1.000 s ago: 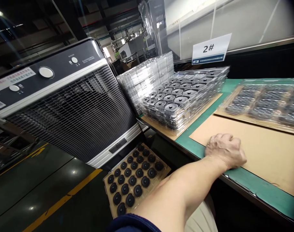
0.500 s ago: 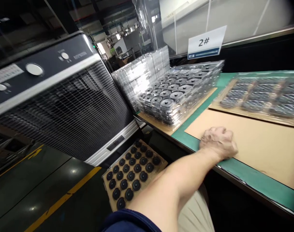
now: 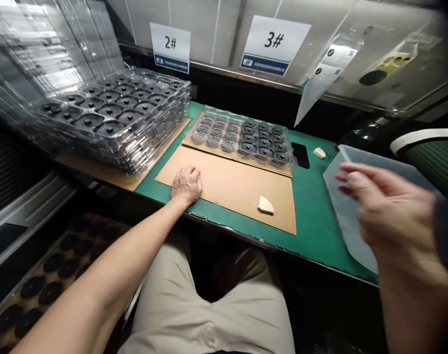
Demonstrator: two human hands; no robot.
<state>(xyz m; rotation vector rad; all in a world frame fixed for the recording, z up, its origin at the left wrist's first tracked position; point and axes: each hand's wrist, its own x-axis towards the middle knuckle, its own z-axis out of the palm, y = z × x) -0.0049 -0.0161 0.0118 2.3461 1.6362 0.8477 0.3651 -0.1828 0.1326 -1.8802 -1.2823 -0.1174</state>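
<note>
Left hand (image 3: 187,184) fisted on cardboard sheet (image 3: 231,189) — right hand (image 3: 386,216) open, empty.

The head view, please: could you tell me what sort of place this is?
Probably a factory packing station: stacked clear trays of round black parts, station signs, and a green bench where the left hand rests.

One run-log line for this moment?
left hand: fist on cardboard sheet | right hand: open, raised, empty | part tray: behind sheet
</note>
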